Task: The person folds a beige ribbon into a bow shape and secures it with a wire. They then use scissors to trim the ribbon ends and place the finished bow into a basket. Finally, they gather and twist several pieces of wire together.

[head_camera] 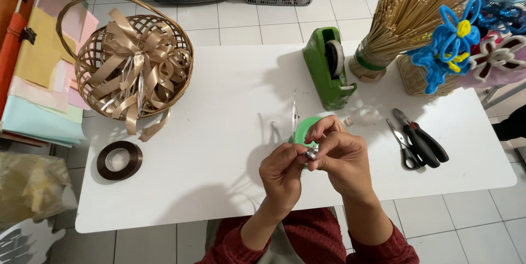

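Observation:
My left hand (282,175) and my right hand (341,154) meet above the white table (219,132), both pinching a small silvery piece (312,151) between fingertips. A thin silver strip (295,112) rises from behind my hands. Under them lies a green roll of tape (303,127), mostly hidden. Dark red sleeves cover both forearms.
A wicker basket (93,45) with a gold ribbon bow (137,67) stands at the left; a brown ribbon roll (119,160) lies below it. A green tape dispenser (326,69), bundled sticks (405,17), scissors and pliers (419,141), and pipe-cleaner flowers (455,39) sit at right.

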